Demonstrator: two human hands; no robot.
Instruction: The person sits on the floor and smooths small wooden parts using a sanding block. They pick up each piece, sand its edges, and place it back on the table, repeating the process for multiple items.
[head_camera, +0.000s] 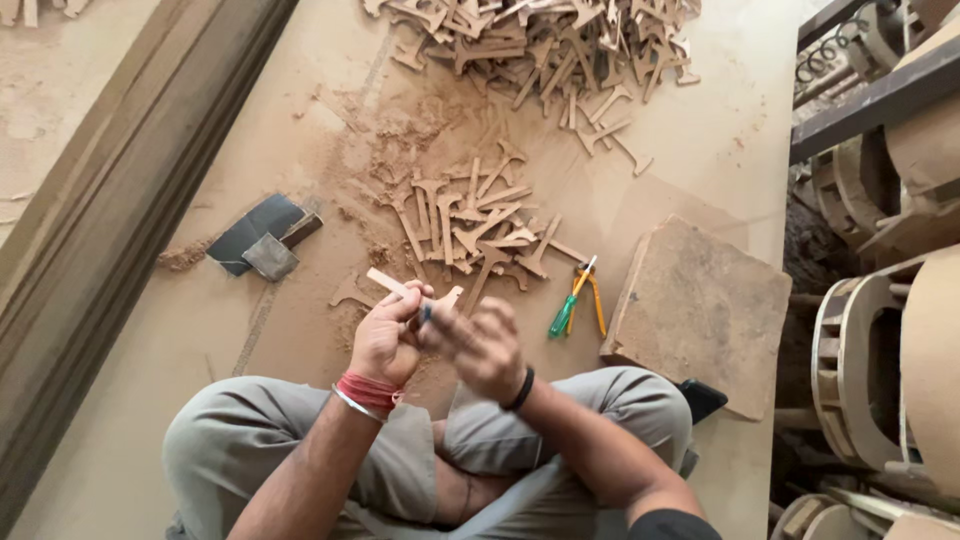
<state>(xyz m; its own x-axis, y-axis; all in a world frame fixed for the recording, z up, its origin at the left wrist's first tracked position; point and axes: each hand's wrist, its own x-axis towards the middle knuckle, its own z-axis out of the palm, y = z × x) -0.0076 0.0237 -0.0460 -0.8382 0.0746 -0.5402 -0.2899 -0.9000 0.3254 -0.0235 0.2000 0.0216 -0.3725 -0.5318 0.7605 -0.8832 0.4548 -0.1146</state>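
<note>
— Fingers of the left hand (385, 338) are clenching the wooden cutout (400, 287) above the lap; is the right hand (487, 350) rubbing it?
— Blurred, gripping something dark, seemingly; steadier support is helping

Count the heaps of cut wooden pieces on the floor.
2. One large heap lies at the top edge, partly cut off by the frame. A smaller heap lies ahead of the hands. More may lie out of view.

We see soft, even daylight with only faint shadows and no glare, everything sharp except our right hand (487, 350), which is smeared by motion blur.
</note>
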